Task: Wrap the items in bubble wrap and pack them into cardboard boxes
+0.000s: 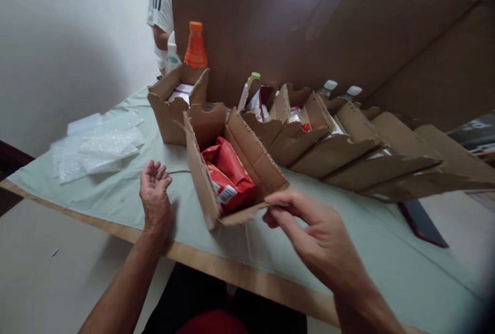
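An open cardboard box (255, 156) stands tilted in front of me on the cloth-covered table. Inside it lies a red snack bag (232, 171) with a barcode on its lower part. My right hand (309, 231) pinches the box's near right edge between thumb and fingers. To the left of the box, my left hand (155, 195) rests on or just over the cloth, palm turned up, fingers loosely spread and holding nothing. Past it, several clear plastic bags (102, 143) lie in a loose pile.
A row of cardboard boxes (348, 153) with packets runs to the right. Another box (170, 122) stands behind left, near an orange bottle (196, 48). A tall cardboard panel (309, 35) closes off the back. A person's sleeve (160, 4) shows beyond. A dark flat object (423, 223) lies at right.
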Available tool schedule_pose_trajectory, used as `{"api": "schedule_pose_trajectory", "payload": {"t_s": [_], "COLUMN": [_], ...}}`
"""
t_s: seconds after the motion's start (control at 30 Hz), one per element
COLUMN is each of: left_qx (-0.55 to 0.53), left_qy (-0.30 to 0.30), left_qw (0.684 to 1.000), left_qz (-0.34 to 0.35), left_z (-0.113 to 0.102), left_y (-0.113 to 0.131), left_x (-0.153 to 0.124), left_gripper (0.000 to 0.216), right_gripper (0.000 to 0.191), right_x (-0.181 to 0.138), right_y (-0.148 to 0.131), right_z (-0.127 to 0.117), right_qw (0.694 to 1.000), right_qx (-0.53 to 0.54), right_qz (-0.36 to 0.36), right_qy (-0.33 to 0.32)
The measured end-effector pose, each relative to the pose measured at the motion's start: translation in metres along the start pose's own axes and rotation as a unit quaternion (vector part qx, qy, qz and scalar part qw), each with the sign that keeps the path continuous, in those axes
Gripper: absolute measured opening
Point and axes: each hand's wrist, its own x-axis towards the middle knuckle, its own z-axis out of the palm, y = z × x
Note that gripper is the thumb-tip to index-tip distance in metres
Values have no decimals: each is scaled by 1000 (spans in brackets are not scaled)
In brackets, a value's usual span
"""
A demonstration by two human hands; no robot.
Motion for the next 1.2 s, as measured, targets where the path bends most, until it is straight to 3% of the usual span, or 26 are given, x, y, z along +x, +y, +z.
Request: {"api": "schedule_pose_trajectory", "payload": {"t_s": [0.13,0.23,0.33,0.4,0.47,0.53,0.6,0.7,0.8,0.9,1.0,1.1,1.2], "left_qx": [61,112,164,180,173,161,149,136,122,146,196,245,279], "left_qy": [-107,-166,-229,-270,-300,-317,-339,-403,-475,-494,-454,-420,-410], "left_qw": [992,977,955,942,935,933,928,905,872,857,866,865,857], "left_qz": [-28,-67,-90,-89,-76,-55,-38,-19,13,33,72,124,137], "left_z": [-8,-18,-30,-36,-35,-27,-11,27,70,100,108,104,102], "left_y": [13,19,23,24,24,23,22,17,7,-9,-23,-28,-25], "left_x": [-37,-61,-73,-79,-87,-93,-97,-95,-89,-86,-84,-80,-78], "left_gripper": [56,41,40,48,54,58,60,59,64,71,56,32,23], "right_gripper": [11,44,68,77,81,76,67,56,50,53,48,44,42], "right_x": [-45,-80,-109,-119,-119,-110,-99,-84,-73,-68,-70,-74,-77], "right_y": [34,59,75,80,81,83,89,112,148,181,198,200,199], "right_z": [-53,-73,-68,-51,-30,-15,-11,-27,-49,-57,-50,-42,-38], "right_qw": [989,971,983,992,994,994,989,975,966,957,953,950,948], "right_qx": [23,70,84,66,44,19,-3,-11,21,49,19,-27,-62], "right_qz": [73,90,86,92,96,90,88,104,126,149,197,229,233], "right_qy": [124,209,140,63,27,54,121,194,223,245,228,210,206]}}
